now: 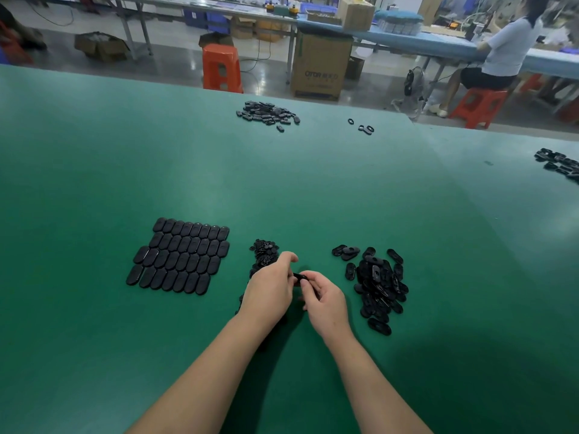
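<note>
Both hands, left hand (270, 289) and right hand (326, 297), gripped one black oval part (300, 276) above the green table (282, 189), between arranged oval shells (180, 256) and a loose pile (377, 285).

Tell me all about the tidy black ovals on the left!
The ovals are black, smooth and slightly shiny, like plastic, each long with rounded ends. They lie flat on the green table, packed side by side in slanted rows that touch. They sit to the left of the left hand and right hand; neither touches them.
</note>
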### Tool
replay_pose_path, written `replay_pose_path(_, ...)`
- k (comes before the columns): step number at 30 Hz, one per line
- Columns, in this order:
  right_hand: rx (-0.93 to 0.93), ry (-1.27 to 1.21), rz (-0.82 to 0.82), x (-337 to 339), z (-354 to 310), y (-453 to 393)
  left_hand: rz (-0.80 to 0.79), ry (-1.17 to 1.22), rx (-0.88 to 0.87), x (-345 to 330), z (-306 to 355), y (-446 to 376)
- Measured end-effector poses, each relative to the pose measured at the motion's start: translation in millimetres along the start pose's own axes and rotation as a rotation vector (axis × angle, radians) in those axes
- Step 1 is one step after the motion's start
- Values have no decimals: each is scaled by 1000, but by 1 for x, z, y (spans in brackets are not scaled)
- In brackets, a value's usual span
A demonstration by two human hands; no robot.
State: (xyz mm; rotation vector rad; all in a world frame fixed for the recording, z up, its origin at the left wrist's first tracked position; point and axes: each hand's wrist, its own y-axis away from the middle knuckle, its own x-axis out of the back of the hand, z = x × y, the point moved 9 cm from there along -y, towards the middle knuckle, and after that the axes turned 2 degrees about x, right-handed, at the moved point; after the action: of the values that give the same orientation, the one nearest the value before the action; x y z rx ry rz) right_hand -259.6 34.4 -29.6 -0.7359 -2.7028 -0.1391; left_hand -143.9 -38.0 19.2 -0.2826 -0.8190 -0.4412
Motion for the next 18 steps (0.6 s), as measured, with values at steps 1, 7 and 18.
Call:
replay_pose_path(1,5,6,0,0,-1,0,2,-4,9,1,0,-1)
replay_pose_path(7,13,-23,12,2,-2,1,34,-9,107,5,-8,-2)
replay_pose_path(18,12,-82,27,4,-5,2,107,201,302,3,-22,1)
